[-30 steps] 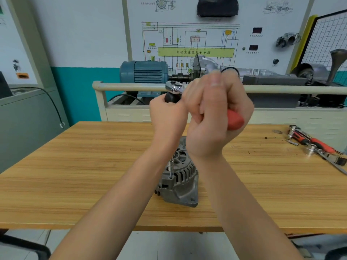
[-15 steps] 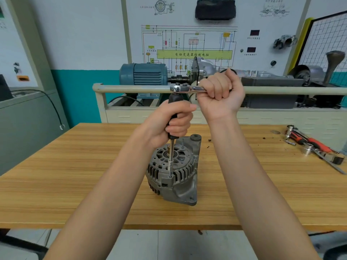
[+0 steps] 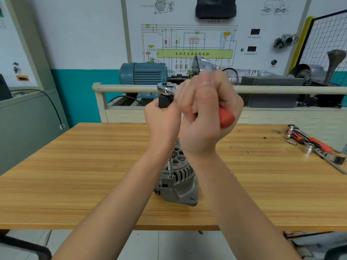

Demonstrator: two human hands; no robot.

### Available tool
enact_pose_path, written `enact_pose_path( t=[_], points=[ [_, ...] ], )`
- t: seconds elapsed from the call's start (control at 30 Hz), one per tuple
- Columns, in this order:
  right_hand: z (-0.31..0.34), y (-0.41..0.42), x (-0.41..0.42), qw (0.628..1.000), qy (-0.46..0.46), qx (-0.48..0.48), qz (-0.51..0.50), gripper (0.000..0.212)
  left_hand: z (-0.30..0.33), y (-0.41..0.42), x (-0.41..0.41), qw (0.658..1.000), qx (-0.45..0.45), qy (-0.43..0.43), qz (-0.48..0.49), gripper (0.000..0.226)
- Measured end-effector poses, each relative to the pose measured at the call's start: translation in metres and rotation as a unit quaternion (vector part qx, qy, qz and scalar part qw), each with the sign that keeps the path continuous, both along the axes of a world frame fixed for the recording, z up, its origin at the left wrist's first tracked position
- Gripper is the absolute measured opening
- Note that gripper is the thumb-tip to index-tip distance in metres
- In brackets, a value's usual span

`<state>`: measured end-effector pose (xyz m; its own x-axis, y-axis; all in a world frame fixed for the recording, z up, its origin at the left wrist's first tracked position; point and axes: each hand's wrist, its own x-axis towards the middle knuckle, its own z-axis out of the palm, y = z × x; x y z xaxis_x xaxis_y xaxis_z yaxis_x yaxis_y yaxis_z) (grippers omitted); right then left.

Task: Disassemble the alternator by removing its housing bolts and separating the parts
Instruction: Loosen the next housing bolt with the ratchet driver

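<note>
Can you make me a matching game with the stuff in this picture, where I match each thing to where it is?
Things:
1. alternator
2. ratchet
3. spare tools
4. blue motor

Places:
A. lying at the table's right edge
B. behind the table, by the wall
C. held up in both hands
D. middle of the table, under the hands

Pairs: 1-D, 2-C, 3-A, 4-B
</note>
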<state>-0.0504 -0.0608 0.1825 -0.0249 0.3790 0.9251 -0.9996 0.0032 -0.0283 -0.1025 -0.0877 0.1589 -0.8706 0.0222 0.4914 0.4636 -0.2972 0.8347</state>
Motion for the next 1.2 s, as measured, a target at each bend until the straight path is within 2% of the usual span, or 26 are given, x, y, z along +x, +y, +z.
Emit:
enact_pose_path(
  t=[0.1,0.17,0.23,0.33,0.4,0.43,0.53,0.67,0.73,0.8,0.87,0.9,0.97,1.07,1.2],
  points=[
    [0.004,0.011,-0.003,0.994,-0.019,-0.024,0.101,0.037,0.002,-0.007,-0.001,0.999,-0.024,-0.013,-0.023,0.029],
    [0.011,0.027,-0.005,0.971,-0.065,-0.054,0.222,0.046,0.003,-0.015,-0.006,0.991,-0.055,-0.028,-0.117,0.034],
    [0.016,0.046,-0.01,0.921,-0.134,-0.1,0.351,0.052,0.007,-0.024,-0.013,0.971,-0.076,-0.022,-0.224,0.033],
    [0.017,0.068,-0.024,0.817,-0.187,-0.201,0.507,0.048,0.011,-0.027,-0.017,0.934,-0.103,-0.008,-0.341,0.029],
    [0.016,0.075,-0.032,0.777,-0.186,-0.24,0.551,0.048,0.012,-0.023,-0.017,0.911,-0.105,-0.023,-0.398,0.036],
    [0.016,0.077,-0.034,0.773,-0.185,-0.252,0.553,0.048,0.012,-0.021,-0.017,0.908,-0.102,-0.033,-0.405,0.04],
    [0.015,0.074,-0.029,0.801,-0.173,-0.253,0.515,0.045,0.012,-0.016,-0.016,0.936,-0.102,-0.039,-0.335,0.051],
    [0.012,0.057,-0.015,0.893,-0.15,-0.172,0.388,0.053,0.011,-0.008,-0.011,0.979,-0.062,-0.052,-0.187,0.046],
    [0.009,0.041,-0.01,0.944,-0.115,-0.107,0.289,0.053,0.011,-0.004,-0.009,0.99,-0.042,-0.067,-0.117,0.041],
    [0.007,0.025,-0.006,0.985,-0.057,-0.052,0.153,0.042,0.01,0.0,-0.006,0.996,-0.037,-0.065,-0.051,0.036],
    [0.003,0.013,-0.003,1.0,-0.014,-0.006,0.026,0.029,0.01,0.004,-0.004,0.998,-0.049,-0.045,0.003,0.031],
    [0.002,0.01,-0.002,1.0,-0.005,0.005,-0.006,0.024,0.009,0.004,-0.003,0.998,-0.051,-0.038,0.008,0.03],
    [0.001,0.009,-0.001,1.0,-0.004,0.004,-0.005,0.022,0.008,0.001,-0.003,0.998,-0.035,-0.032,-0.029,0.032],
    [0.007,0.022,-0.002,0.992,-0.034,-0.031,0.119,0.034,0.007,-0.009,-0.008,0.991,-0.045,-0.025,-0.122,0.037],
    [0.017,0.049,-0.01,0.928,-0.146,-0.095,0.33,0.056,0.012,-0.024,-0.019,0.956,-0.061,-0.025,-0.285,0.032]
  ],
)
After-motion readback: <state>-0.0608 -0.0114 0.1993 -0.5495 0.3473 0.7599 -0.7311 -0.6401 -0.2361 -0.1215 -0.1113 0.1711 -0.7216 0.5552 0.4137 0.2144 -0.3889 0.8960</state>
